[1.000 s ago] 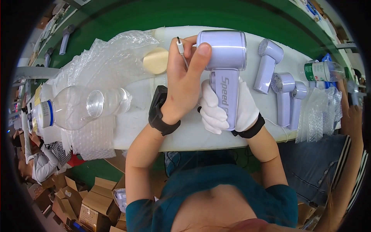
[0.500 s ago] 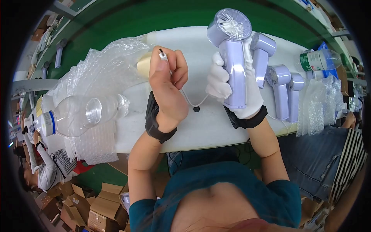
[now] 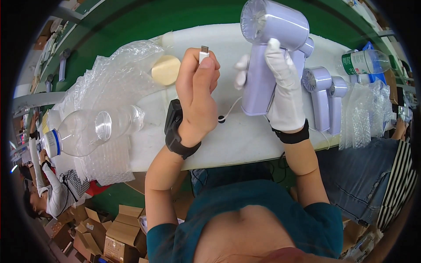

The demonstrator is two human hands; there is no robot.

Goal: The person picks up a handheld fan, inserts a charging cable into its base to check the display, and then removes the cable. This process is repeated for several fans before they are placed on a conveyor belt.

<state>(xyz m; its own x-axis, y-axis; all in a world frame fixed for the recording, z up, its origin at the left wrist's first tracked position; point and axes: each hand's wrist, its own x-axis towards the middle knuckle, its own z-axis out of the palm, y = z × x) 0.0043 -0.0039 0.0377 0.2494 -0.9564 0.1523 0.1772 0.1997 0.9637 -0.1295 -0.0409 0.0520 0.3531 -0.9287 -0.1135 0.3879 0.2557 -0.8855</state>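
Note:
My bare left hand (image 3: 199, 90) pinches a white cable plug (image 3: 204, 53), its metal tip pointing up. The white cable (image 3: 232, 108) runs from behind that hand toward my right hand. In a white glove, my right hand (image 3: 285, 85) grips the handle of a lavender handheld fan (image 3: 259, 83). The fan's round head is turned so its clear, bladed front faces left. Behind the held one stands another fan (image 3: 299, 59), partly hidden. Two more lavender fans (image 3: 319, 96) (image 3: 336, 105) lie to the right of my gloved hand.
On the left of the white table (image 3: 228, 144) are bubble wrap (image 3: 118, 65), a large clear bottle (image 3: 94, 131) lying sideways and a round cream disc (image 3: 166, 70). A green-labelled bottle (image 3: 362, 62) and more bubble wrap (image 3: 362, 114) lie right. Cardboard boxes (image 3: 120, 232) stand below; people are at both sides.
My right hand has raised the fan slightly and turned it, so its side now shows and its front faces left. My left hand has moved slightly right, turning the plug upright.

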